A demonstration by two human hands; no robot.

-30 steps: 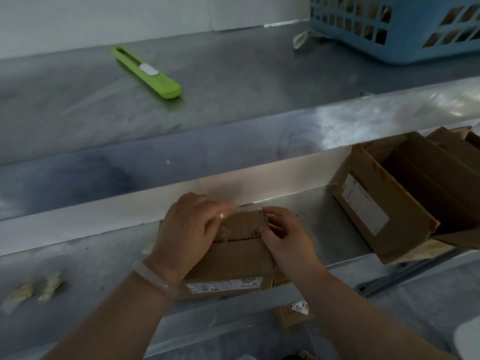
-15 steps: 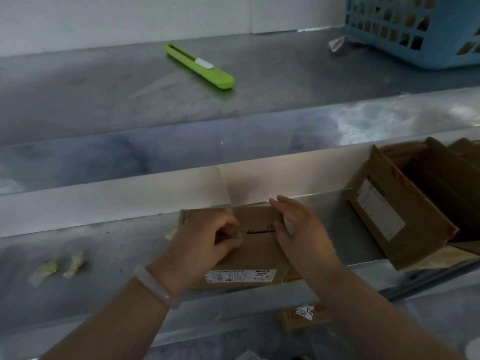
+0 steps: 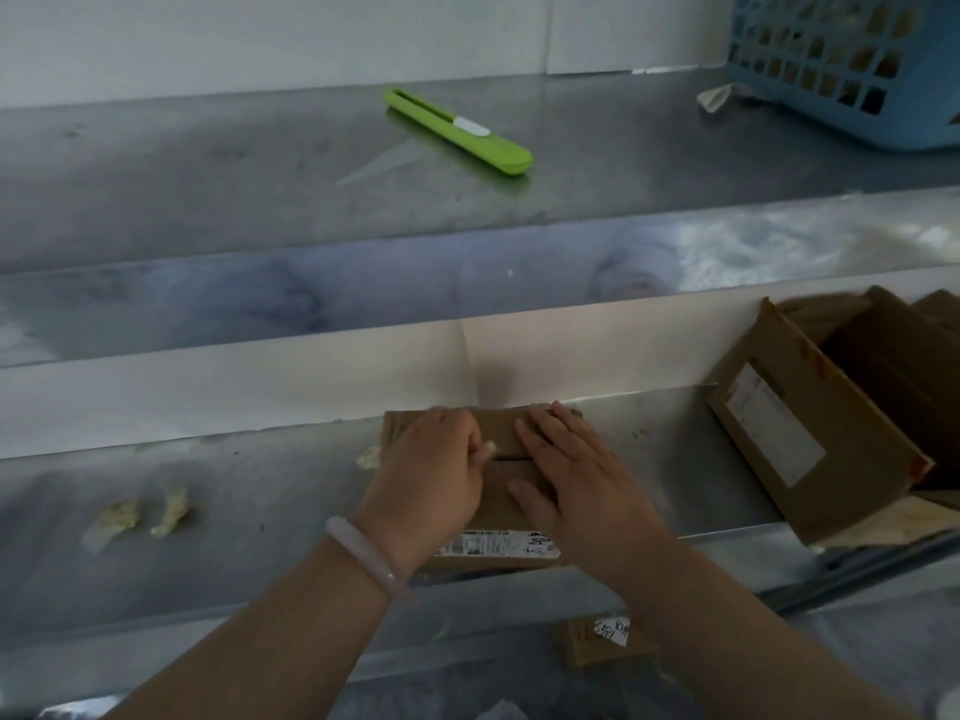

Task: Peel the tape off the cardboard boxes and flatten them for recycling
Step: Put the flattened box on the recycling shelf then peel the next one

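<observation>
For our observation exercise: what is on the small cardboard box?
The left hand, fingers curled, and flat right hand rest on the box. A seam shows between them; beneath them is hidden.

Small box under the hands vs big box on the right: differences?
The small box lies flat under the left hand and right hand; the big box sits tilted, untouched. The small box's flaps are shut; the big box gapes open. Both are brown cardboard with white labels.

Bare left forearm (image 3: 270, 631) and bare right forearm (image 3: 727, 626). Pale milky-white bangle (image 3: 363, 561) rings the left wrist: smooth, rounded, slightly translucent. Left hand (image 3: 431, 475) just beyond the bangle, bare. Right hand (image 3: 576, 480) to the right of the bangle, bare.
</observation>
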